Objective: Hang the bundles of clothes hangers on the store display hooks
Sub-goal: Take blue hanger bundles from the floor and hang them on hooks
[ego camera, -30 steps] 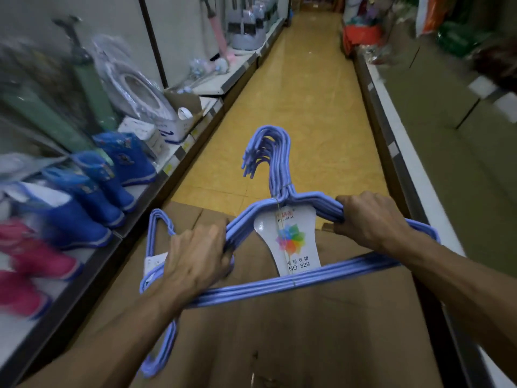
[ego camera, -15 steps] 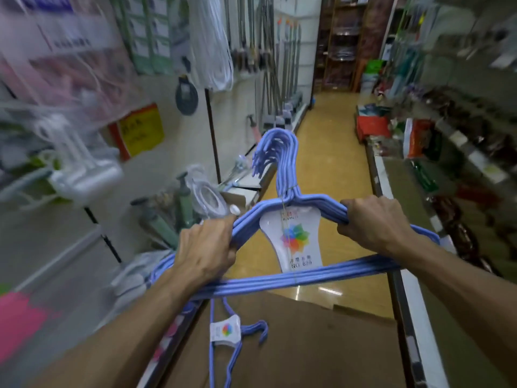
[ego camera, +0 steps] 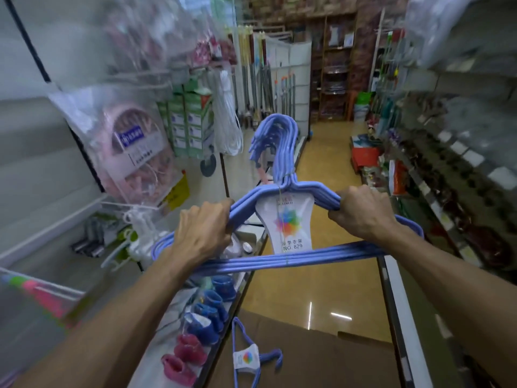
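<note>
I hold a bundle of blue clothes hangers (ego camera: 282,152) with a white label card upright in front of me, hooks pointing up and to the left. My left hand (ego camera: 200,232) grips the bundle's left shoulder and my right hand (ego camera: 361,214) grips its right shoulder. A second blue hanger bundle (ego camera: 247,357) with a white label lies on a brown cardboard box (ego camera: 321,359) below. White display hooks (ego camera: 145,77) stick out of the wall panel at upper left, loaded with bagged goods.
A pink bagged item (ego camera: 131,147) hangs on the left wall. Blue and pink small boots (ego camera: 201,320) sit on the low left shelf. White cord coils (ego camera: 229,119) and green boxes hang further back. Shelving (ego camera: 447,191) lines the right side of the yellow-floored aisle.
My view has swung upward from the box and floor to the wall display, and the held bundle has risen with both hands still gripping its shoulders. The second bundle stayed on the box.
</note>
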Demonstrator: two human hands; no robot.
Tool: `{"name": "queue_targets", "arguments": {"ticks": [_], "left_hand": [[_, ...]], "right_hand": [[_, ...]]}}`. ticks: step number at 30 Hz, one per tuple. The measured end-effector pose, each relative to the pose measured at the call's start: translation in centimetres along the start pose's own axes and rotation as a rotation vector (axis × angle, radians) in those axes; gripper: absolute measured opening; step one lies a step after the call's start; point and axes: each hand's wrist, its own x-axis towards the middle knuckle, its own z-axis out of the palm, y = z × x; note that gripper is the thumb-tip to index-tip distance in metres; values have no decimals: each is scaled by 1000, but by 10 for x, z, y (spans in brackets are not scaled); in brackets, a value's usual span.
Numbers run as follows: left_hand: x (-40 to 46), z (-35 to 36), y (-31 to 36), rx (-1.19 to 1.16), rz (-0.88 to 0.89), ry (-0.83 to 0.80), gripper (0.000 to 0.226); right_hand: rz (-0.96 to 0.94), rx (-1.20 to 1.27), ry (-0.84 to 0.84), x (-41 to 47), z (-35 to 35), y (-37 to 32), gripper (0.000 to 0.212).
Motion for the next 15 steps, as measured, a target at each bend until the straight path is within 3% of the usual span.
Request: {"name": "queue_targets", "arguments": {"ticks": [8,15], "left_hand": [[-25,-113,-26,97,-39,61,23],[-79,-187,-59,172,-207,89,20]], "right_hand": [[-27,95,39,-7,-97,-36,27],[-186,158,101,-10,-142,-85,23]]}}
